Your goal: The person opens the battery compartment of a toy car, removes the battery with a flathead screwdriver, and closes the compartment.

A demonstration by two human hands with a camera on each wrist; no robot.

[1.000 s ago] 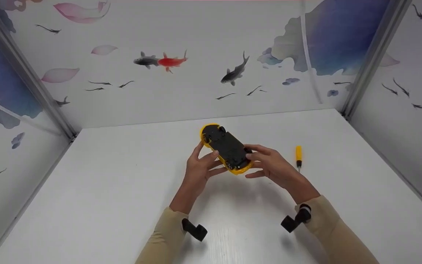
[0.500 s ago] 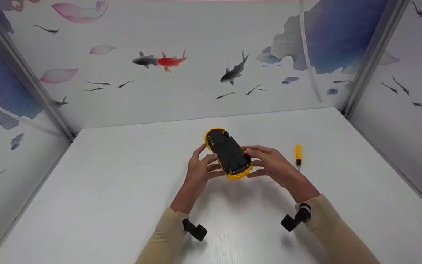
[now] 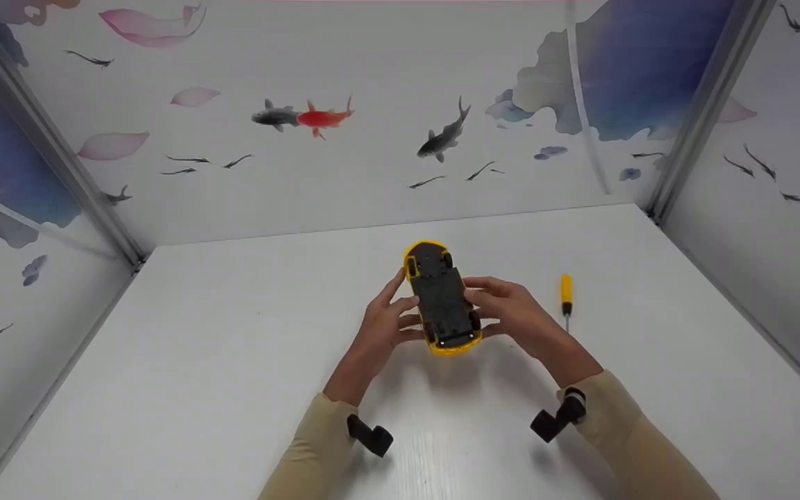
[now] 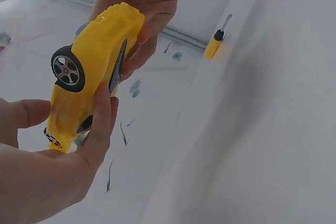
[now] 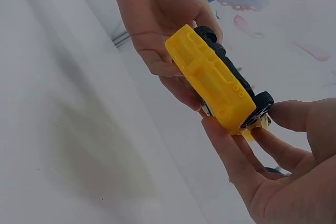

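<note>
A yellow toy car [image 3: 442, 298] is held above the table with its black underside toward the head camera. My left hand [image 3: 380, 325] grips its left side, thumb on the edge of the underside and fingers along the body. From the other side my right hand [image 3: 514, 309] holds it, thumb near the rear part of the chassis. The left wrist view shows the car's yellow side [image 4: 100, 45] and a black wheel with silver spokes. In the right wrist view the yellow bumper end [image 5: 210, 77] faces the camera, between both hands.
A screwdriver [image 3: 567, 295] with a yellow and black handle lies on the white table [image 3: 198, 361], right of the right hand. Printed panels [image 3: 372, 55] with fish and petals stand behind and at both sides, joined by metal posts.
The toy car has turned between the hands from a slant to nearly lengthwise, and its near end has come closer to me. Both hands have shifted slightly with it; the screwdriver stays put.
</note>
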